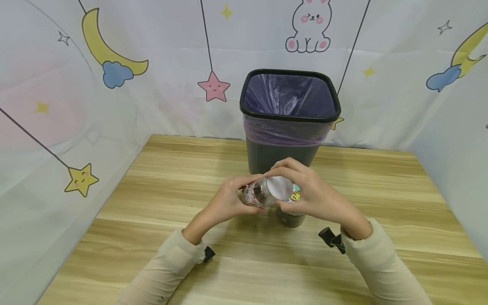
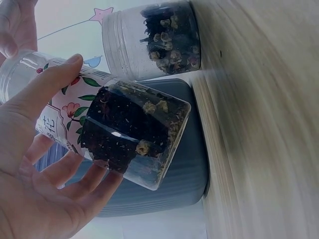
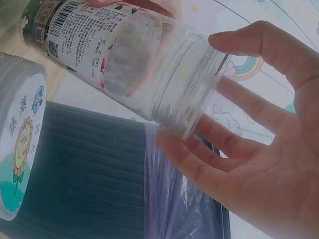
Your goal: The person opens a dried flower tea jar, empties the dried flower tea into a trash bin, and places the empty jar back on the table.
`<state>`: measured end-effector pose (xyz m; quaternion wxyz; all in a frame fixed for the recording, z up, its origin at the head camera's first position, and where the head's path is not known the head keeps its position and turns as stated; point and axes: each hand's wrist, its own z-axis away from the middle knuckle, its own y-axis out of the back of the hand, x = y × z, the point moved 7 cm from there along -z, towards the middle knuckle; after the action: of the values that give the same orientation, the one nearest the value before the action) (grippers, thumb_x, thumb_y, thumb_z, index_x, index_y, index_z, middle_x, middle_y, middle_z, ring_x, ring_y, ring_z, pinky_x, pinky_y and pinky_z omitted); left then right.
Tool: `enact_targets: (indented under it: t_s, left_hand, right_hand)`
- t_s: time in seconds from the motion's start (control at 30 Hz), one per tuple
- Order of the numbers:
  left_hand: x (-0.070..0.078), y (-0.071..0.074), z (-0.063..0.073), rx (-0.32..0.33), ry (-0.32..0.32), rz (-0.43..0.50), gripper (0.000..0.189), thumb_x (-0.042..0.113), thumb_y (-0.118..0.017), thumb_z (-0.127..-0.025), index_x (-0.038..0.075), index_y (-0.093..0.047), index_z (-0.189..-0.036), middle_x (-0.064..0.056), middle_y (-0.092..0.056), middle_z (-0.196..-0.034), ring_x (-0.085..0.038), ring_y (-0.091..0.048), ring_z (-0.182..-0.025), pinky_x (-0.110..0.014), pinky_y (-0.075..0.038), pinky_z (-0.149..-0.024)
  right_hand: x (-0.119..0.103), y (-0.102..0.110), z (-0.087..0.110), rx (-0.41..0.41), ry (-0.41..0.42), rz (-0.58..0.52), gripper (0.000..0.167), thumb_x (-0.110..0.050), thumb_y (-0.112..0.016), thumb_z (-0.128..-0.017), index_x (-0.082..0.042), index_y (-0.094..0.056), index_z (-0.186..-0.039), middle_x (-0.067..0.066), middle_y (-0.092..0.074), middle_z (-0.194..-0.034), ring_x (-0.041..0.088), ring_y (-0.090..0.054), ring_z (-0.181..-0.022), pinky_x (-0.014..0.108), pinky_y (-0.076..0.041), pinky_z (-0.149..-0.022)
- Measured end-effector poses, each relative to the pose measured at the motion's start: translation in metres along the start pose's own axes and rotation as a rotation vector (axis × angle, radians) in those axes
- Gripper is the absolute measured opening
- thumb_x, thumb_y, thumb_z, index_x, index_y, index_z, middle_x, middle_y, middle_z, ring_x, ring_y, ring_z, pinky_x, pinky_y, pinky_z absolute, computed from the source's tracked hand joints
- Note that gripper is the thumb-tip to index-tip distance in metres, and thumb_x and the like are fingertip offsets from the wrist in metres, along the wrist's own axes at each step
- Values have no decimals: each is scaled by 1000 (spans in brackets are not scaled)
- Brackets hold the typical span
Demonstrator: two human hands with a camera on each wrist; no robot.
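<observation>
A clear jar (image 1: 254, 195) with a floral label, part filled with dark dried tea and small dried blossoms (image 2: 149, 107), is tilted in the air. My left hand (image 1: 225, 202) grips it around the body, thumb (image 2: 52, 79) across the label. My right hand (image 1: 318, 195) holds the jar's clear lid end (image 3: 192, 82) by the rim, thumb on one side and fingertips on the other. A second, wider jar (image 2: 172, 45) of dried tea stands upright on the table just beyond. Its white lid (image 3: 22, 144) carries a cartoon sunflower.
A dark bin (image 1: 284, 154) lined with a purple bag (image 1: 286, 131) stands behind the hands on the wood-grain table (image 1: 183, 178). White curtains (image 1: 164, 42) printed with moons and stars close off the back and sides. Black strap pieces (image 1: 331, 238) hang at the wrists.
</observation>
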<state>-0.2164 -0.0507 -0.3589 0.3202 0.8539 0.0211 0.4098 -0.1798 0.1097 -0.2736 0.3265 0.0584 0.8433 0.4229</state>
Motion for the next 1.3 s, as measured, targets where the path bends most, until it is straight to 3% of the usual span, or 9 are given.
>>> enact_targets:
  t_s: [0.5, 0.77, 0.93, 1.03, 1.17, 1.3]
  left_hand:
    - [0, -2, -1, -18, -8, -6, 74, 18, -94, -68, 11, -63, -135, -5, -66, -127, -15, -65, -106, -31, -56, -84]
    - [1, -1, 1, -2, 0, -26, 77, 17, -96, -65, 8, -63, -135, -6, -67, -126, -16, -65, -107, -30, -56, -86]
    - [0, 0, 1, 2, 3, -24, 76, 20, -95, -66, 9, -63, -134, -5, -67, -126, -15, -65, -106, -31, -56, -85]
    - [0, 0, 2, 5, 4, -21, 76, 20, -96, -66, 10, -63, -133, -5, -67, -126, -15, -65, -105, -33, -57, -84]
    - [0, 1, 2, 12, -8, -26, 76, 20, -96, -65, 10, -64, -133, -5, -67, -126, -16, -65, -106, -31, -57, -84]
    - [0, 0, 1, 13, -17, -33, 76, 21, -96, -65, 11, -64, -133, -4, -67, -126, -14, -64, -106, -28, -55, -85]
  right_hand:
    - [-2, -1, -1, -39, 57, -17, 56, 4, -74, -71, -13, -65, -123, 6, -54, -131, 20, -52, -119, 38, -51, -88]
    - [-4, -4, -1, -12, 56, 52, 58, -23, -85, -80, -11, -59, -131, 7, -48, -136, 23, -45, -126, 42, -46, -98]
    - [-2, -4, 0, 5, -12, 101, 63, -30, -83, -83, -9, -56, -136, 6, -48, -133, 20, -48, -119, 38, -48, -93]
    - [0, -4, 2, -8, -56, 105, 62, -32, -82, -84, -9, -56, -136, 3, -51, -125, 16, -51, -106, 32, -50, -83]
    - [2, -4, 2, -26, -82, 97, 60, -31, -81, -85, -8, -56, -135, 0, -54, -116, 11, -52, -91, 28, -50, -74]
    - [2, -5, 1, -41, -65, 84, 56, -25, -80, -87, -9, -56, -135, 1, -54, -117, 12, -53, -92, 29, -51, -74]
